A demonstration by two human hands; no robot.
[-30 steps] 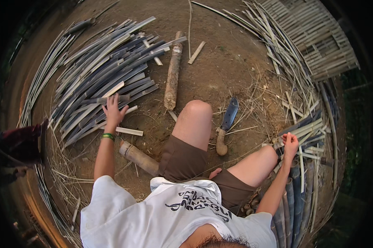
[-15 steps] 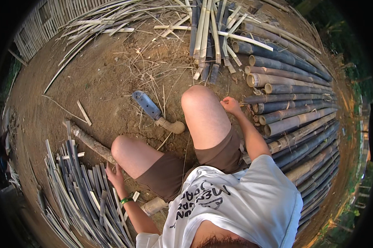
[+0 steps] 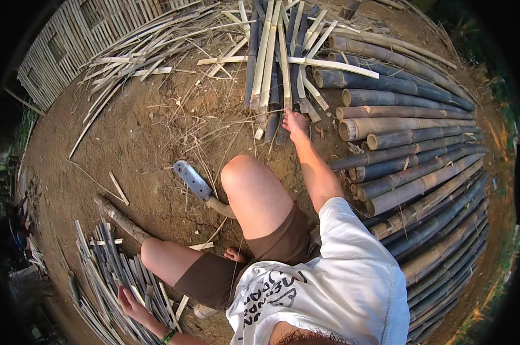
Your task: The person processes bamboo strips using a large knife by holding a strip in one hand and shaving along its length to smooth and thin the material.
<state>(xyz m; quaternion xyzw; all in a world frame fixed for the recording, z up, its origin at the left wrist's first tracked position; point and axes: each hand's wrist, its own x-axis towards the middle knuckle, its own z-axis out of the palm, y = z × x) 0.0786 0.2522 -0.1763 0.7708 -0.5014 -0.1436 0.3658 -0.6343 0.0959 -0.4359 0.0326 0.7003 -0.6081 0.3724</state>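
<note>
Far strips [image 3: 265, 63]: cream to pale yellow on some faces, charcoal to blue-black on others. Near-left strips [image 3: 119, 259]: slate grey, streaked with off-white. Poles [image 3: 412, 125], right: charcoal, grey-green, tan and reddish brown, in mixed order. Knife blade [image 3: 192, 180]: blue-grey with dark spots; its handle [image 3: 219, 207]: light brown. Log [image 3: 124, 218], left: mottled brown. Panel [image 3: 78, 46], far left: tan, slatted pattern. Ground [image 3: 145, 132]: warm brown. Shirt [image 3: 340, 270]: white, black lettering. Shorts [image 3: 208, 282]: plain dark brown. Wristband [image 3: 168, 336]: green.

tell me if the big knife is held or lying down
Lying down: the knife rests on the dirt, the right hand at the bamboo strips and the left hand well away.
</note>
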